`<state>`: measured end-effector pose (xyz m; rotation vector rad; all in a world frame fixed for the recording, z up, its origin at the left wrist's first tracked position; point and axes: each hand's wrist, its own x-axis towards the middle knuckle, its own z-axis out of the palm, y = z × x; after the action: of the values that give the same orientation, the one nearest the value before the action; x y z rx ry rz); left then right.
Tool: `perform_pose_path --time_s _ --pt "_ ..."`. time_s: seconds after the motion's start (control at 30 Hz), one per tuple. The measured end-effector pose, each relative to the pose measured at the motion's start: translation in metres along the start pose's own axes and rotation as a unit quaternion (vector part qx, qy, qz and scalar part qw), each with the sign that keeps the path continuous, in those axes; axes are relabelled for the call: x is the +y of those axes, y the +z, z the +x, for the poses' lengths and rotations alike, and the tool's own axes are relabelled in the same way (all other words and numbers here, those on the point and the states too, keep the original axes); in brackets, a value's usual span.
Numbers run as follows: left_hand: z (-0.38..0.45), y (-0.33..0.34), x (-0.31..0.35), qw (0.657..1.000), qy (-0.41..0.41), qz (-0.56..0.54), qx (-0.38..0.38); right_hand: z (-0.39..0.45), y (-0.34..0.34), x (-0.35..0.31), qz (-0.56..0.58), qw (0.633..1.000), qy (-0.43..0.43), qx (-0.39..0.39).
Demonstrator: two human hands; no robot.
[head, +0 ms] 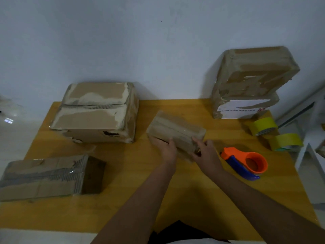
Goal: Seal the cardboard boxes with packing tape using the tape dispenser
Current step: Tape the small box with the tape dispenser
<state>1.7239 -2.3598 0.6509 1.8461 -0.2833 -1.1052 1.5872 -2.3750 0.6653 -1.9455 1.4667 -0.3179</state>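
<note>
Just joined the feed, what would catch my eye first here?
Both hands, left and right, hold a small box at the centre of the yellow table. Right of them lies an orange and blue dispenser, apparently without tape, with two yellow tape rolls behind it. A tall taped stack of boxes stands at the far right.

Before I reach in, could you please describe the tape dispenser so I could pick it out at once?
Start at the yellow table and look to its right side, just right of the small box that both hands hold. The tape dispenser lies flat there, nearer than the two yellow tape rolls. It alone is bright orange with a blue handle.
</note>
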Motion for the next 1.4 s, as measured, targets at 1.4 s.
perform_pose_path --time_s 1.4 --pt "0.159 -0.021 0.138 0.611 0.371 0.683 -0.152 0.149 -0.075 0.021 -0.027 0.997 0.066 0.029"
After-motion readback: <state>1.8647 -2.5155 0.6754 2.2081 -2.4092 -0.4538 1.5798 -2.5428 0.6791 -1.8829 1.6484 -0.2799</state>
